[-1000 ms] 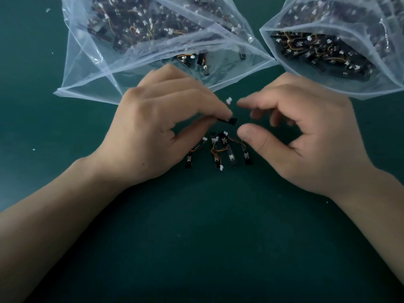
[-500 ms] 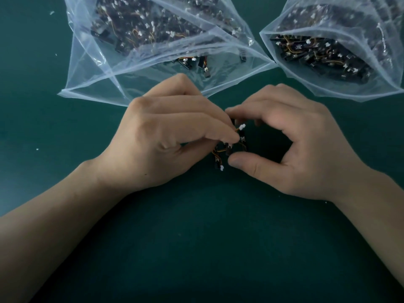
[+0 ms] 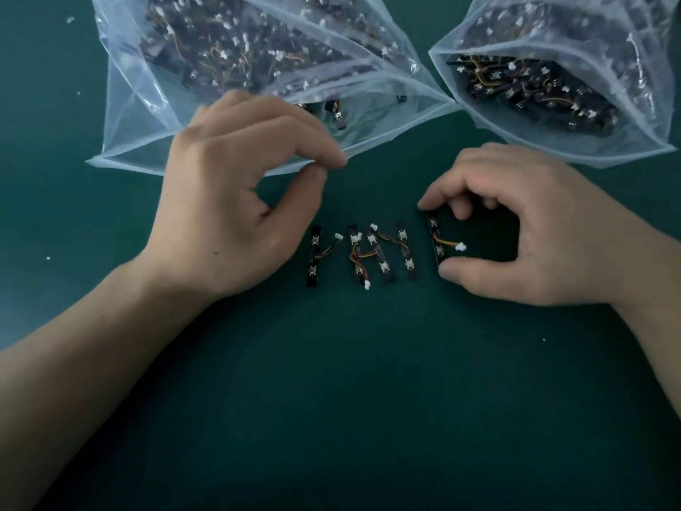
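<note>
Strip (image 3: pixel 435 239) placing is in hand: on the mat (image 3: pixel 331 400), the left hand (image 3: pixel 228 215) has thumb and fingertip meeting at the lip of the upper-left bag (image 3: pixel 129 134), pinching it or not I cannot tell; the right hand (image 3: pixel 534 234) pinches the strip endwise, centre right by the row (image 3: pixel 405 252); next, lower it parallel, then release

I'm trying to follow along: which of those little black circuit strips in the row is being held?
The rightmost circuit strip, pinched end to end between finger and thumb of the right hand; the other four lie untouched.
</note>
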A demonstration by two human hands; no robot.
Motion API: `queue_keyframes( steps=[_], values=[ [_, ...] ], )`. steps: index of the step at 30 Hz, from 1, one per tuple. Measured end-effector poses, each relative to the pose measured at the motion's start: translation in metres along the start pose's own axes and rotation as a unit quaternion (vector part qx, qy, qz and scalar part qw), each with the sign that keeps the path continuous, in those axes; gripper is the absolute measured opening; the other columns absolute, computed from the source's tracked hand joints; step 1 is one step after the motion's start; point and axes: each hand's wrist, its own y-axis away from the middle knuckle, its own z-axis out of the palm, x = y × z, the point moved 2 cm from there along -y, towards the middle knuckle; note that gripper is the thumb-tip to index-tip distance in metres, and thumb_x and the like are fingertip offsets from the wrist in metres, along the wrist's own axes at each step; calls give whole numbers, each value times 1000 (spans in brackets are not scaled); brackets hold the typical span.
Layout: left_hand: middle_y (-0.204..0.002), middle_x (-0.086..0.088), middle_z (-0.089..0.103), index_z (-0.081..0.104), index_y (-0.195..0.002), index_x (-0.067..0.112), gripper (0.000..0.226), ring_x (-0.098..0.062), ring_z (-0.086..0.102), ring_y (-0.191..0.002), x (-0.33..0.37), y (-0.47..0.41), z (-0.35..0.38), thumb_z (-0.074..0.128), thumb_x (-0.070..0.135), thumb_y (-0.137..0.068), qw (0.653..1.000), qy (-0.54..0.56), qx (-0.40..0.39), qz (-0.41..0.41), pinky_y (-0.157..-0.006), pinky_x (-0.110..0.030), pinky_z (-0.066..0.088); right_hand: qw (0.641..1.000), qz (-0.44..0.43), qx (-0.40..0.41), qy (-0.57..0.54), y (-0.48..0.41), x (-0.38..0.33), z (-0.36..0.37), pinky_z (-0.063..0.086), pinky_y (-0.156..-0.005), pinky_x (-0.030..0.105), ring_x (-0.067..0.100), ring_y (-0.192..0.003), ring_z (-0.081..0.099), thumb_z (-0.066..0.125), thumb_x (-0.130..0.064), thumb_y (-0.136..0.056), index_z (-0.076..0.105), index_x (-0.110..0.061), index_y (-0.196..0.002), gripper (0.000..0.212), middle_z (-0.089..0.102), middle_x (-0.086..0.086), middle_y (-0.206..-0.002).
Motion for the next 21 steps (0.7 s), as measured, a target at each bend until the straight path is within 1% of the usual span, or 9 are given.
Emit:
queue_keyframes(
  steps=[4,8,10,11,12,13,16,19,21],
  values=[
    [-122,3,73,80,-110,12,22,-17,70,-117,-2,1,4,64,5,-97,999,-10,-27,-32,-100,-52,53,1000,-5,-9,13,0,0,0,36,-87,22,12,-92,55,72,-56,-76,70,-31,-120,50,54,-14,-92],
    [-136,4,68,75,-128,14,32,-16,63,-131,-7,-2,5,60,19,-101,995,-32,-58,-75,-112,-56,46,1000,-15,-11,16,1,1,2,37,-90,27,13,-92,55,73,-57,-78,72,-32,-124,52,53,-12,-94],
    [-145,3,63,66,-141,16,44,-19,57,-137,-8,-2,6,55,31,-101,988,-72,-80,-113,-124,-47,30,1000,-17,-7,12,1,2,2,37,-90,28,13,-93,56,73,-58,-79,71,-33,-126,54,53,-12,-94],
    [-147,2,61,61,-146,17,49,-20,53,-140,-8,-1,7,53,36,-101,983,-92,-89,-135,-125,-37,21,1000,-16,-6,9,2,2,2,36,-90,27,12,-92,55,74,-59,-78,70,-33,-128,56,53,-12,-94],
    [-148,2,59,56,-150,18,54,-21,49,-141,-7,-1,7,51,39,-101,979,-103,-94,-150,-122,-33,17,1000,-14,-5,4,2,2,2,35,-89,26,11,-92,55,74,-60,-78,68,-33,-130,59,53,-13,-94],
    [-148,1,58,52,-152,19,56,-22,45,-141,-6,-2,8,51,40,-100,977,-107,-94,-157,-121,-34,17,1000,-12,-3,-1,2,2,1,35,-89,25,11,-92,54,74,-61,-77,67,-33,-132,62,53,-14,-94],
    [-147,-2,53,44,-154,23,59,-20,36,-138,-4,-2,9,49,42,-99,973,-115,-110,-166,-124,-52,22,1000,-7,-1,-13,1,2,2,36,-88,25,12,-92,55,74,-65,-76,64,-32,-135,69,54,-14,-93],
    [-155,-1,48,40,-156,27,60,-23,33,-144,-6,-4,12,41,51,-101,963,-153,-147,-168,-124,-53,15,1000,-9,4,-27,1,3,3,36,-86,24,13,-91,54,72,-69,-77,64,-31,-136,71,54,-15,-93],
    [-157,-4,47,42,-156,28,61,-28,35,-147,-7,-9,17,36,57,-102,955,-179,-172,-165,-124,-54,15,999,-9,11,-50,2,3,1,37,-84,24,14,-91,54,66,-72,-82,63,-29,-138,71,55,-14,-94]
  ],
)
